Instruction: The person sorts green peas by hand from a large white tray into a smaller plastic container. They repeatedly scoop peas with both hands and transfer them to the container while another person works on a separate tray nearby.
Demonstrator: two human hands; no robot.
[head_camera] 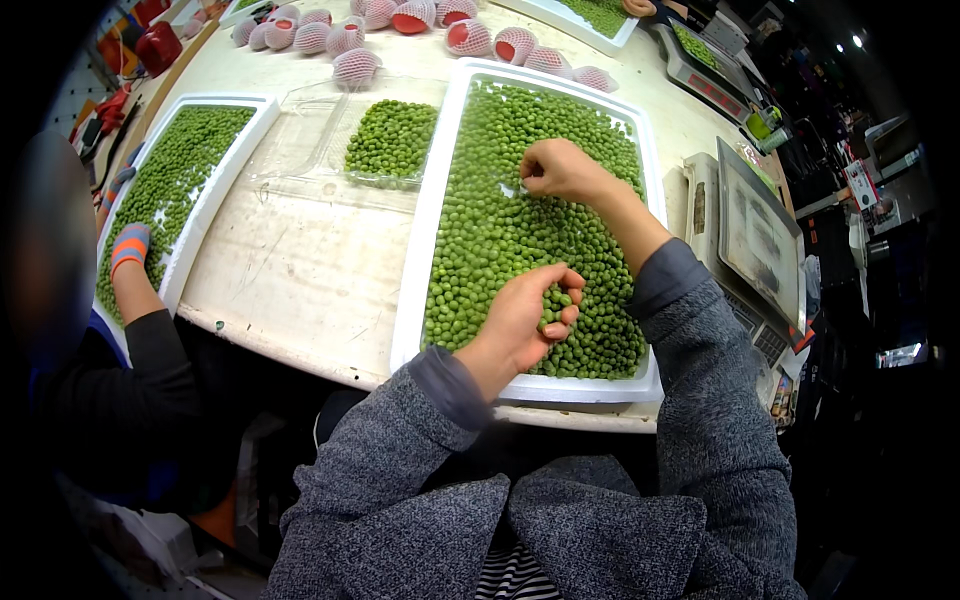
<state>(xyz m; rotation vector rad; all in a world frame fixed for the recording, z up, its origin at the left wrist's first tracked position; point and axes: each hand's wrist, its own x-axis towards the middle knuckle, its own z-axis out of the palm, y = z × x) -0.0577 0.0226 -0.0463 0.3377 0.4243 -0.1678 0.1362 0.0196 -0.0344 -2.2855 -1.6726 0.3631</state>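
A white foam tray filled with loose shelled green peas lies before me. My left hand is cupped over its lower middle, fingers curled around several peas. Higher up in the tray, my right hand is bent down at the peas with thumb and fingertips close together; whether a pea is between them is hidden. A small patch of the white tray bottom shows beside those fingertips. Left of the tray stands an open clear plastic clamshell box with peas in its right half.
At the left, a co-worker's gloved hand rests in another foam tray of peas. Fruits in foam nets lie along the back. A scale stands at the right, another scale farther back. A third pea tray is at the top.
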